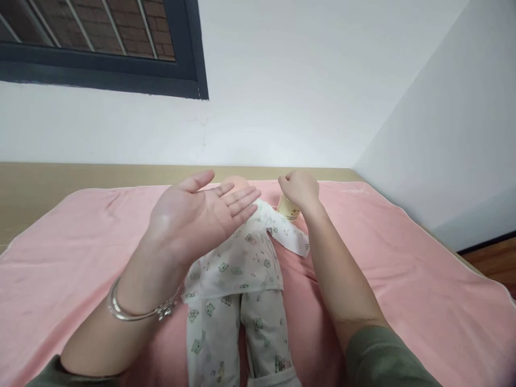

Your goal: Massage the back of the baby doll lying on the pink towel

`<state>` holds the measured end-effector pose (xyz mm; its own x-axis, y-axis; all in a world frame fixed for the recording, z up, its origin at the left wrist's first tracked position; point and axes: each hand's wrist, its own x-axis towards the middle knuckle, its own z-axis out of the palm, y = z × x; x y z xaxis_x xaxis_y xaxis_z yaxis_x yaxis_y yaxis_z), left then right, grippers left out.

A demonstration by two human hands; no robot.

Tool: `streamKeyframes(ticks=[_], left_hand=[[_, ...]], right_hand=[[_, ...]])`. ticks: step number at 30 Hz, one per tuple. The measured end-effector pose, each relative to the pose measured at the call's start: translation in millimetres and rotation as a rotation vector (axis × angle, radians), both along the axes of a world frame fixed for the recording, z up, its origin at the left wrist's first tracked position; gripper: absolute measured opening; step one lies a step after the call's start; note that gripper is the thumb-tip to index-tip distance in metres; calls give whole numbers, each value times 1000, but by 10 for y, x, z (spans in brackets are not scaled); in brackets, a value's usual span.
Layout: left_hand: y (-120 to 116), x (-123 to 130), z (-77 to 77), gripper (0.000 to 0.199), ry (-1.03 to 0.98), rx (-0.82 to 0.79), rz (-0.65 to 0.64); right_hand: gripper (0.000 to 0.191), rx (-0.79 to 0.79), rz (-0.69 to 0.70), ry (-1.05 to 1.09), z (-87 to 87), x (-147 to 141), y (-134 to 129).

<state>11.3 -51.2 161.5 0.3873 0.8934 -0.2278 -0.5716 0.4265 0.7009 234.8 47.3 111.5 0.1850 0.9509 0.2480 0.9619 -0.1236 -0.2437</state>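
My left hand (201, 215) is held out palm up with its fingers stretched, and nothing rests on it. It hovers over a white baby pajama top (242, 258) with small bear prints. Matching pajama trousers (264, 328) lie below the top. A rounded peach-coloured shape (236, 183), like a doll's head, shows partly behind my left fingers. My right hand (300, 188) is closed at the upper end of a pale yellow bottle (288, 209), beside the outstretched sleeve. My fingers hide the bottle's top.
A pink blanket (379, 242) with a pale edge spreads under the clothes, on a light wooden surface (36, 183). A white wall (282, 107) rises behind, with a dark-framed window (185, 75) at upper left. Another wall (455, 150) bounds the right side.
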Motion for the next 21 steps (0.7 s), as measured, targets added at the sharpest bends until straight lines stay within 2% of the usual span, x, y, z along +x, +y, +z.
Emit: streamKeyframes(ticks=[3, 9, 15, 19, 21], left_hand=[[-84, -175, 106, 68, 20, -5, 10], [-145, -504, 183, 63, -43, 156, 131], [-186, -612, 211, 60, -74, 216, 216], [-159, -583, 211, 60, -107, 213, 189], [-143, -567, 199, 58, -66, 204, 199]], right_hand=[[38, 0, -68, -5, 21, -59, 3], [38, -8, -87, -60, 30, -49, 23], [46, -7, 36, -134, 41, 89, 96], [36, -11, 158, 23, 121, 189, -2], [39, -33, 225, 116, 184, 236, -94]])
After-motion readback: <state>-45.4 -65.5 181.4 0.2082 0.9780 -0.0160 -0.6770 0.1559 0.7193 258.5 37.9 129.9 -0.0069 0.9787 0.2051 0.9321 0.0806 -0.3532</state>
